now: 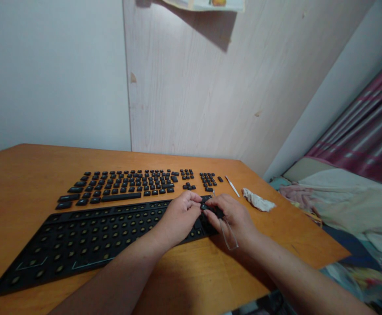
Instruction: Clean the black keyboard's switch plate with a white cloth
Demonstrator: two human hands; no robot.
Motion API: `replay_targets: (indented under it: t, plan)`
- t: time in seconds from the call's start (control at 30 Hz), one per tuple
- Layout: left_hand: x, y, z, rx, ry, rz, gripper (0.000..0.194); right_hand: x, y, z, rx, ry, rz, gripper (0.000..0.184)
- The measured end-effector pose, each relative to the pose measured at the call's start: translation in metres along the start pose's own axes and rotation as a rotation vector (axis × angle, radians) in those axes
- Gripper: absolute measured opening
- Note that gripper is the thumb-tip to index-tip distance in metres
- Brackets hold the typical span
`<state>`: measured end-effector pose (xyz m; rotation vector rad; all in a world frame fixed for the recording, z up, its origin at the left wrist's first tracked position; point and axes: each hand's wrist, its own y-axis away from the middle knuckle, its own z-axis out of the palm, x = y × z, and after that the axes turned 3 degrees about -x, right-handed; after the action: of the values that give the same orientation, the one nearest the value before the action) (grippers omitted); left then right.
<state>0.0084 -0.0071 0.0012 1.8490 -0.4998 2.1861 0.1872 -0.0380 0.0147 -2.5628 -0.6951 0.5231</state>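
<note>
We are working at a wooden bench [296,232], which is carrying everything within our reach. The black keyboard base [79,236] is lying at a slant on our near side, probably so that its exposed key posts are facing up to us. Beyond it, the loose keycaps [122,197] are sitting in rows and blocks that are echoing a keyboard's layout, presumably keeping each one's position readable. Our hands are meeting over the base's right end: the right hand [237,214] is pinching a small dark keycap [204,206] between thumb and forefinger, while the left hand [181,216] is bringing its fingertips to the other side, seemingly for steadiness; we cannot tell whether they are gripping or only touching. A crumpled cloth [258,201] is resting off to the right, leaving the base uncovered. A thin wire loop [233,249] is hanging from the right hand, perhaps for ready use. A white stick [232,186] is lying between the keycaps and the cloth, seemingly within easy reach.
</note>
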Motion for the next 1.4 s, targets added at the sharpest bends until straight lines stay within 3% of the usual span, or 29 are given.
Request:
replay_targets:
  t: [0.4,1.13,1.4]
  plan:
    - [-0.007,-0.002,-0.003,-0.020,-0.075,0.045,0.018,0.000,0.001,0.002,0.008,-0.003,0.002,0.014]
    - [0.000,0.001,0.000,-0.002,-0.063,0.029,0.011,0.001,0.000,0.000,-0.007,-0.032,-0.054,0.018]
    - [0.006,0.003,-0.001,0.039,0.091,-0.039,0.013,0.001,-0.003,0.003,0.054,-0.057,-0.063,0.022]
